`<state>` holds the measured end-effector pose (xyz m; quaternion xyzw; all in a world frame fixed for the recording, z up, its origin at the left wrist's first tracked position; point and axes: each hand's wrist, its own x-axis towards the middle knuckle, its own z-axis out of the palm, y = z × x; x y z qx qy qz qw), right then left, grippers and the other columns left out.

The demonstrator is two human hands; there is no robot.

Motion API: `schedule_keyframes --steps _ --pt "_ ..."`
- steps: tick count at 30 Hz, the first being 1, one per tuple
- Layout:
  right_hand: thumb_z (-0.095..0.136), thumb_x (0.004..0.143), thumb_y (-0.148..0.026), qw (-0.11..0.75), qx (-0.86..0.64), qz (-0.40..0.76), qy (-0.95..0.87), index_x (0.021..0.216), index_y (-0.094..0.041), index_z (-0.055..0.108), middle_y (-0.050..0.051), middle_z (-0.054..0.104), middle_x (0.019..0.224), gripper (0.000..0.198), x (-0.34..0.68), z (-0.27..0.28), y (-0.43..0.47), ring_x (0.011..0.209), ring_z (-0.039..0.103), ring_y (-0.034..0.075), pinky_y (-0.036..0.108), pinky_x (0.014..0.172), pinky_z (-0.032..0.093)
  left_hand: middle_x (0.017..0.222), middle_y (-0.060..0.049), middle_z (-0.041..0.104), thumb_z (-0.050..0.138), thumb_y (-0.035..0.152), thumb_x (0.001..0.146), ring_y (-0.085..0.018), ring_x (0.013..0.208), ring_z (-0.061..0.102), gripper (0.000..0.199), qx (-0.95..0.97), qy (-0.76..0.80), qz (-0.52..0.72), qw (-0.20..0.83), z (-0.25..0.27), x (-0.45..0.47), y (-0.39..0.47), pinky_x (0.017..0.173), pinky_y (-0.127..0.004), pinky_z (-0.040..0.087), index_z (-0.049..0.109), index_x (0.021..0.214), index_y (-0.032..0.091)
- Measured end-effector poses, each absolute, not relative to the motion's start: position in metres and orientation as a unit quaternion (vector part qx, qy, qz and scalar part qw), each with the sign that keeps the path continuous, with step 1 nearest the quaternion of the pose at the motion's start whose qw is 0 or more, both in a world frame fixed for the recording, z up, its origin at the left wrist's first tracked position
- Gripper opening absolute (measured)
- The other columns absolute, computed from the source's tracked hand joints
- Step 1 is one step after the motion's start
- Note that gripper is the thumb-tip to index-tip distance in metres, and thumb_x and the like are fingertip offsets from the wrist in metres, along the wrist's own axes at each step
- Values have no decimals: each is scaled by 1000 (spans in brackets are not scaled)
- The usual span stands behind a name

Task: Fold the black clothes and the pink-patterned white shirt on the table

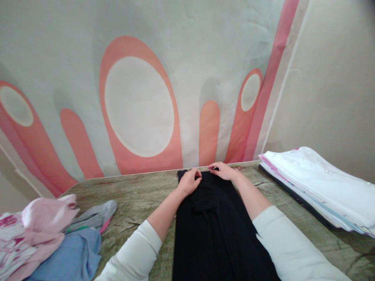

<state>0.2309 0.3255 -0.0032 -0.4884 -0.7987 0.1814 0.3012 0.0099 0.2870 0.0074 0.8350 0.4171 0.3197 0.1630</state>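
Note:
A black garment (pixel 202 238) lies lengthwise on the wooden tabletop in front of me, with a folded-over section on its upper part. My left hand (pixel 190 182) is closed in a pinch at the garment's far left end, thumb and fingertips together on the cloth. At the far right corner, my right hand (pixel 223 171) pinches the garment's edge close to the wall. Fine detail between the fingertips is too small to make out. The near end of the garment runs out of the bottom of the view.
To the right stands a flat stack of folded clothes (pixel 319 183), white on top. A loose heap on the left holds a pink garment (pixel 48 214), a blue garment (pixel 68 257) and a grey one (pixel 93 214). A patterned wall covering (pixel 190 50) rises behind the wooden table (pixel 140 195).

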Motion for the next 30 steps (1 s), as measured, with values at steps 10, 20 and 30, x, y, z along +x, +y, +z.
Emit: schedule_keyframes --steps 10,20,30 --pt "58 80 -36 272 -527 86 -800 78 -21 68 4 65 86 18 231 -8 323 90 57 21 35 85 39 90 -2 67 52 13 79 -16 87 62 15 841 356 351 209 7 9 292 84 -26 45 63 88 18" --pt "51 83 -40 360 -537 95 -757 81 -19 61 0 66 78 24 239 -7 323 73 58 14 24 68 40 95 -2 68 53 18 82 -19 90 61 18 846 441 279 108 9 8 284 81 -27 44 63 96 21" --pt "24 93 -42 383 -597 96 -699 89 -20 63 5 68 92 45 254 -32 338 89 60 18 29 77 42 104 -5 62 53 20 82 -21 99 56 16 851 493 176 -44 20 7 274 84 -31 42 60 97 21"
